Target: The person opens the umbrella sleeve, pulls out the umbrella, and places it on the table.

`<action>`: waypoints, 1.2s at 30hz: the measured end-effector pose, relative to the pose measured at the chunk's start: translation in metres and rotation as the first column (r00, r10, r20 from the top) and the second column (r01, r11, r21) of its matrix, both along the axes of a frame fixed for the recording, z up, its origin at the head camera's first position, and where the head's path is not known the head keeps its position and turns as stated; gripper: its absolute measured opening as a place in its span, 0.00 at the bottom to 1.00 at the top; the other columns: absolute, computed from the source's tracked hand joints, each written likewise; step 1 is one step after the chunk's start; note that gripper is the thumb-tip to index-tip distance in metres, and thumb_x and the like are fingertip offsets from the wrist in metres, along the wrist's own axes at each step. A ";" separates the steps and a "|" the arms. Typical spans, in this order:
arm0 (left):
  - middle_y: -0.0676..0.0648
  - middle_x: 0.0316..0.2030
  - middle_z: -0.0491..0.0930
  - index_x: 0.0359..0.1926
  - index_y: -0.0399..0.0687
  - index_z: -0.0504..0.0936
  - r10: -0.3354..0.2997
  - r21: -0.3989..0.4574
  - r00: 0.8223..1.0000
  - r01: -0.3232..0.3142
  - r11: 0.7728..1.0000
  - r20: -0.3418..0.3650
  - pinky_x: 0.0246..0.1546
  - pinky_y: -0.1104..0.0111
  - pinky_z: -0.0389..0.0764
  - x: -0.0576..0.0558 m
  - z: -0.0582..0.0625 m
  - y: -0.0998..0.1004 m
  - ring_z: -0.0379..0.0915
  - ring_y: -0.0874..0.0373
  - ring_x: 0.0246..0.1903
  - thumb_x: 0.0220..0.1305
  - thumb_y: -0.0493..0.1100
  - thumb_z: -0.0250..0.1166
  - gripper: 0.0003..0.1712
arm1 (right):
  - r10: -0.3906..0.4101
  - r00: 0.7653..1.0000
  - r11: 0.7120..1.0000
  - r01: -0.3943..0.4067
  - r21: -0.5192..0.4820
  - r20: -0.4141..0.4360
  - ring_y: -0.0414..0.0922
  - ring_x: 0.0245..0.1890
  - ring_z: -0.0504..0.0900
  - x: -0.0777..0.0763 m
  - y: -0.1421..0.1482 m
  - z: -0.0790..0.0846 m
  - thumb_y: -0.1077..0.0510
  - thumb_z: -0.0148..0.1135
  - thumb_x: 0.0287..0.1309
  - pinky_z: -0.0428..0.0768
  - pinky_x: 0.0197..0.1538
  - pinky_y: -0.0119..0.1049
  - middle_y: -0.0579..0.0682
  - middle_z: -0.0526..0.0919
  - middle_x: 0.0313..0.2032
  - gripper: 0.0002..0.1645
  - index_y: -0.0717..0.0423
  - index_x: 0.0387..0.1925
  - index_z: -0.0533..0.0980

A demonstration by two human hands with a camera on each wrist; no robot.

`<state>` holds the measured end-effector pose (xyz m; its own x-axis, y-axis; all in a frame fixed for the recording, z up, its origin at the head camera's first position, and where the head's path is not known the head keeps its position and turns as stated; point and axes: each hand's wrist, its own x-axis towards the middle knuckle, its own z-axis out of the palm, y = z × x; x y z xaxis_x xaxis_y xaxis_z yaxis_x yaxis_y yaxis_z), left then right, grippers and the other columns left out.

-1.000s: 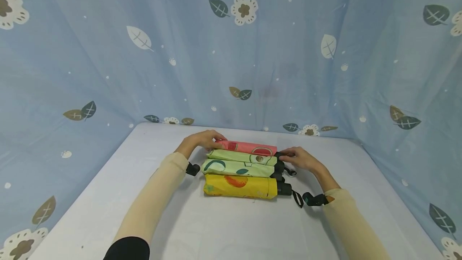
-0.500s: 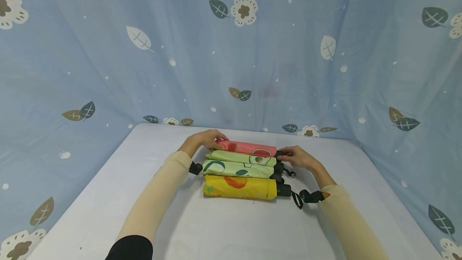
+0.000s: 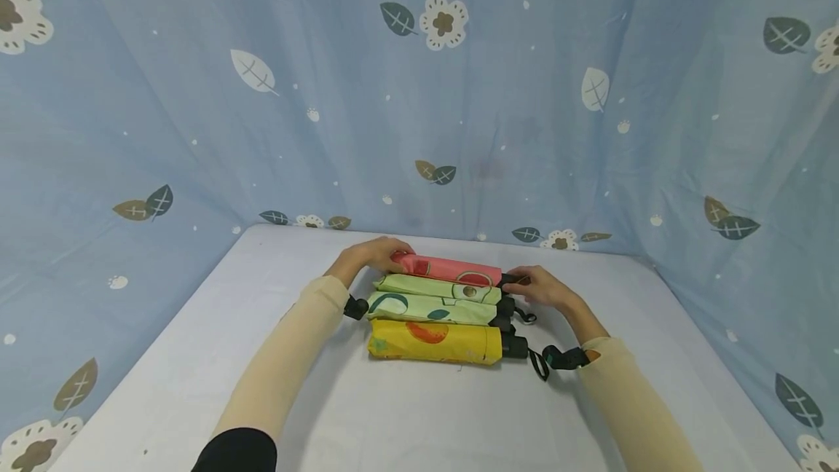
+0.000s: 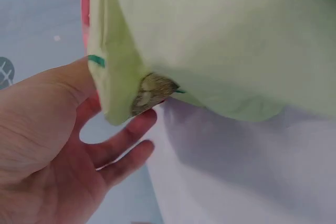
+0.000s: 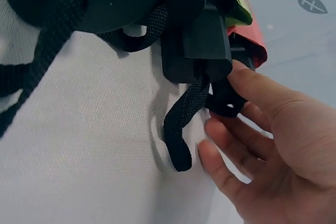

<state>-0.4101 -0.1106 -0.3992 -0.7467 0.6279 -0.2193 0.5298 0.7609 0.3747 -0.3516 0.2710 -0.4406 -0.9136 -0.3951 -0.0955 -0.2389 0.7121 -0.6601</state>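
Note:
Folded umbrellas lie side by side on a white table. Farthest back is a pink watermelon-print umbrella (image 3: 452,269). In front of it come a green avocado-print umbrella (image 3: 429,285), a pale green one (image 3: 435,309) and a yellow orange-print one (image 3: 426,342). My left hand (image 3: 376,253) grips the left end of the pink umbrella; in the left wrist view the green fabric (image 4: 118,72) hides much of that grip. At the other end, my right hand (image 3: 542,287) pinches the pink umbrella's black handle (image 5: 227,98) between thumb and fingers.
Black wrist straps hang from the handles, one strap (image 3: 539,364) lying on the white tabletop (image 3: 419,414) at the front right. A blue curtain (image 3: 419,93) with leaves and flowers rises close behind the umbrellas and along both sides.
Both hands keep their places at the ends of the pink umbrella. The right hand and forearm have shifted slightly left; the umbrellas stay nearly where they were.

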 end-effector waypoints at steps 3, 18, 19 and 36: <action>0.42 0.62 0.74 0.65 0.48 0.74 0.009 0.026 1.000 -0.008 1.000 -0.022 0.59 0.55 0.72 0.001 0.004 -0.001 0.70 0.50 0.54 0.67 0.46 0.64 0.26 | -0.013 1.000 0.999 0.013 -0.030 -0.016 0.50 0.42 0.81 0.000 0.000 0.001 0.51 0.57 0.69 0.83 0.40 0.40 0.63 0.80 0.51 0.32 0.68 0.66 0.67; 0.40 0.66 0.69 0.67 0.52 0.71 0.016 0.153 0.998 -0.025 0.988 0.061 0.61 0.50 0.71 0.006 0.014 -0.010 0.68 0.46 0.61 0.66 0.51 0.65 0.31 | -0.087 0.996 0.983 0.087 -0.159 0.006 0.53 0.49 0.83 0.001 0.006 0.003 0.43 0.59 0.67 0.83 0.48 0.45 0.64 0.81 0.53 0.39 0.66 0.67 0.65; 0.41 0.65 0.69 0.68 0.53 0.71 0.014 0.164 0.997 -0.025 0.986 0.071 0.59 0.50 0.72 0.006 0.014 -0.010 0.69 0.46 0.60 0.66 0.51 0.65 0.31 | -0.085 0.996 0.983 0.086 -0.163 0.009 0.53 0.49 0.83 0.001 0.006 0.004 0.43 0.59 0.67 0.83 0.48 0.45 0.64 0.82 0.53 0.39 0.66 0.67 0.65; 0.42 0.53 0.76 0.68 0.52 0.70 0.015 0.231 0.996 -0.034 0.972 0.083 0.39 0.67 0.74 0.011 0.020 0.009 0.71 0.54 0.41 0.59 0.48 0.69 0.36 | -0.121 0.992 0.975 0.125 -0.181 0.033 0.55 0.55 0.81 0.006 0.003 0.009 0.39 0.58 0.66 0.77 0.58 0.52 0.60 0.84 0.51 0.39 0.62 0.67 0.67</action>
